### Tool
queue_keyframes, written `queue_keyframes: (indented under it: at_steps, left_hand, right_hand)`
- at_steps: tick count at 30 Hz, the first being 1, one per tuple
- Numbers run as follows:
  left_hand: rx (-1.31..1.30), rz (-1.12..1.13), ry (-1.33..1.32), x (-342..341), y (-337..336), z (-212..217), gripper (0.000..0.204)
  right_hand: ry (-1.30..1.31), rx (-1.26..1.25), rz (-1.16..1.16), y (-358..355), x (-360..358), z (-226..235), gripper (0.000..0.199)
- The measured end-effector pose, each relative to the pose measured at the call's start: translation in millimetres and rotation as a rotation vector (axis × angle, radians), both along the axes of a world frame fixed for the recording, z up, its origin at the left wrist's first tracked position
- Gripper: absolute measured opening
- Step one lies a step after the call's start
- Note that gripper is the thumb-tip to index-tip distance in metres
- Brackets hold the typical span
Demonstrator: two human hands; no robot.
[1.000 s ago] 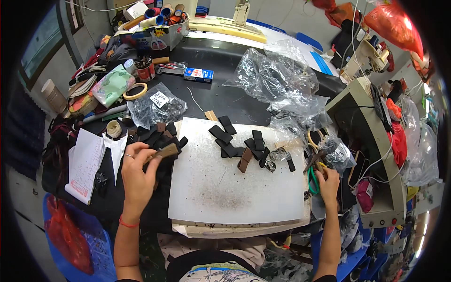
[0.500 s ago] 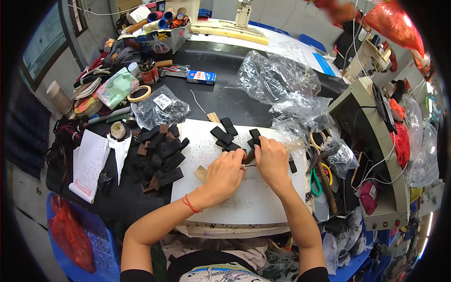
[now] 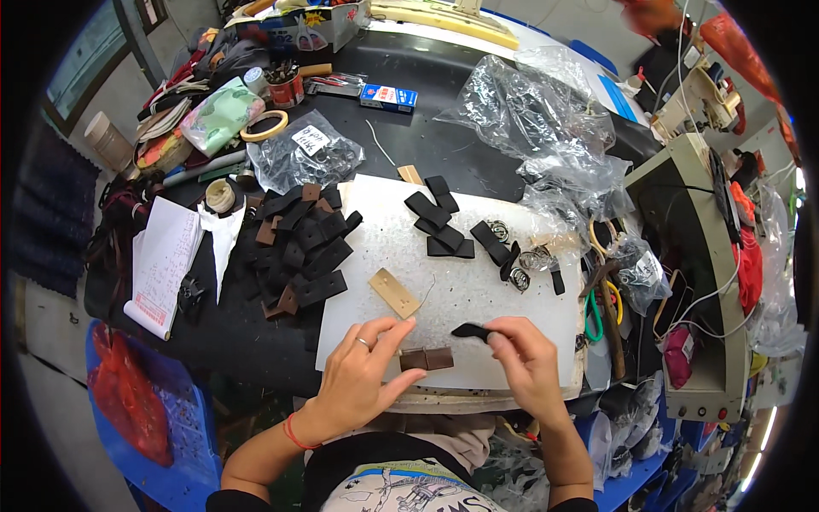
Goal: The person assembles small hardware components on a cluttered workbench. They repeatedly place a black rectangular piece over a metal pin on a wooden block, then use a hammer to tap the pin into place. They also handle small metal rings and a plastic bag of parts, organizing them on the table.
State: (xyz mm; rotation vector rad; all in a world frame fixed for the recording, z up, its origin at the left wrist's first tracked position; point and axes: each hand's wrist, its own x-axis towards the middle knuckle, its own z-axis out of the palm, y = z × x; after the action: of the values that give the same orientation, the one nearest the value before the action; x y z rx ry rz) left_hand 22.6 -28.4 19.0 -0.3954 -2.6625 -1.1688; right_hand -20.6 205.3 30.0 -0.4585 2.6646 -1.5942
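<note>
Low on the white board, my left hand has its thumb and forefinger spread apart. Its fingertips are beside a brown leather-like piece lying near the board's front edge. My right hand pinches a small black strap piece between thumb and fingers. Above my left hand lies a flat tan strip with holes. Several folded black strap pieces rest on the far part of the board. To their right are metal rings, partly among black straps.
A heap of black and brown strap pieces lies left of the board. Beyond it are a notepad, a tape roll and a bagged packet. Clear plastic bags, green-handled scissors and a grey machine housing stand right.
My hands have come nearer my body and moved apart. The metal rings and the brown piece are now uncovered, and the black strap piece shows in my right hand. The view has tilted down.
</note>
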Motion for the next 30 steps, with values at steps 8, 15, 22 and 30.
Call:
queue_keyframes:
  at_steps: [8, 15, 22, 30]
  left_hand:
    - [0.054, -0.039, 0.056, 15.9, -7.8, -8.7, 0.081]
    - [-0.063, -0.060, 0.151, 18.4, -4.9, -22.7, 0.037]
    - [-0.108, -0.050, 0.173, 17.9, -4.3, -23.2, 0.020]
    - [-0.165, -0.117, 0.195, -0.2, -13.9, -17.5, 0.024]
  right_hand:
    - [-0.462, -0.095, 0.130, -27.0, 3.3, 9.1, 0.011]
    - [-0.179, 0.156, 0.191, -33.2, 4.0, -4.0, 0.013]
    - [0.286, 0.239, 0.334, -7.7, 9.6, -14.9, 0.025]
    - [0.353, 0.247, 0.274, -13.3, 9.8, -24.8, 0.027]
